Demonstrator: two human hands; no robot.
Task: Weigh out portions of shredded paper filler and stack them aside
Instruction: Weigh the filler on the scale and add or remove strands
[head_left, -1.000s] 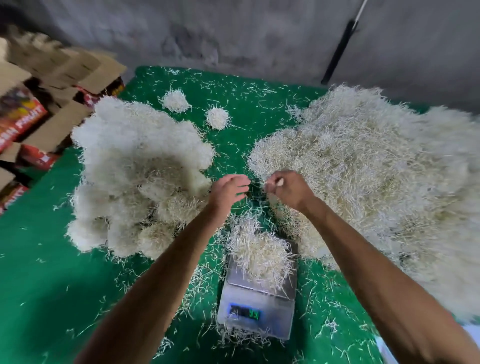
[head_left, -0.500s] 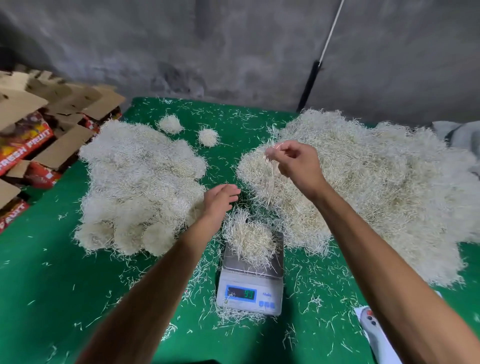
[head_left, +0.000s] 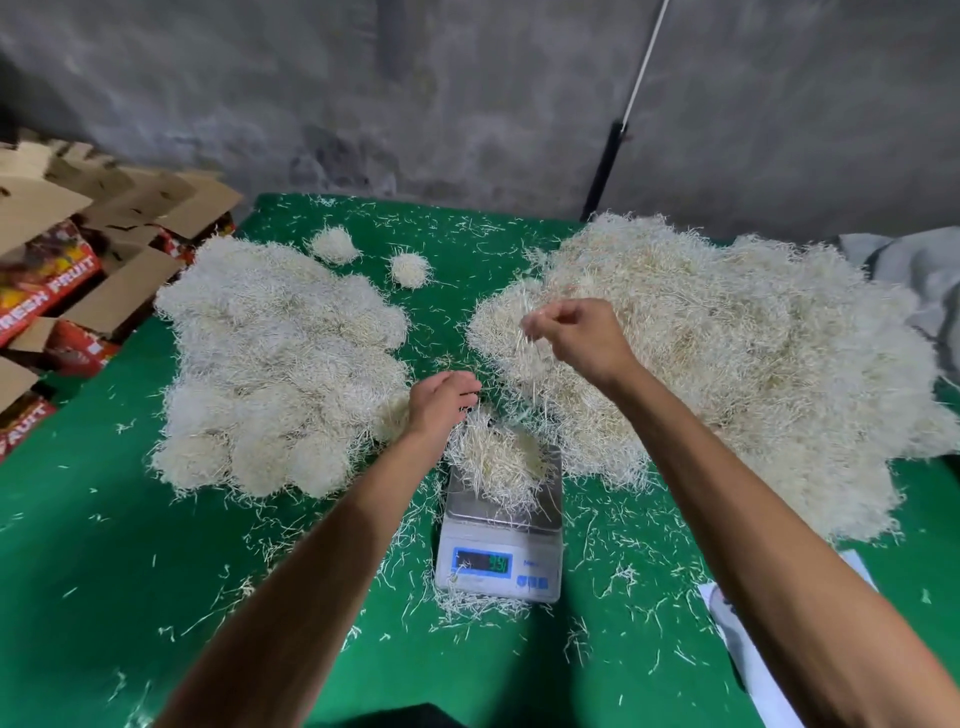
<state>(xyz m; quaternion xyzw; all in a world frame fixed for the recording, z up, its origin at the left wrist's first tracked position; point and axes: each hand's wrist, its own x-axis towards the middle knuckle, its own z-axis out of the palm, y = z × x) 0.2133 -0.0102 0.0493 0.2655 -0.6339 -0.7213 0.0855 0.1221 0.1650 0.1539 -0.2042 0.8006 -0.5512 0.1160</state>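
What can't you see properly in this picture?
- Scale display number: head view, too blurry.
- Scale pan: mostly covered by the paper portion.
- White object: cut off by the right arm and bottom edge.
- Right hand fingertips: blurred, strands in the pinch unclear.
- Left hand palm: faces away.

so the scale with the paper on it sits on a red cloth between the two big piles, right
Not quite: the cloth is green, not red, as the head view shows. The scale with the paper portion does sit between the two big piles.
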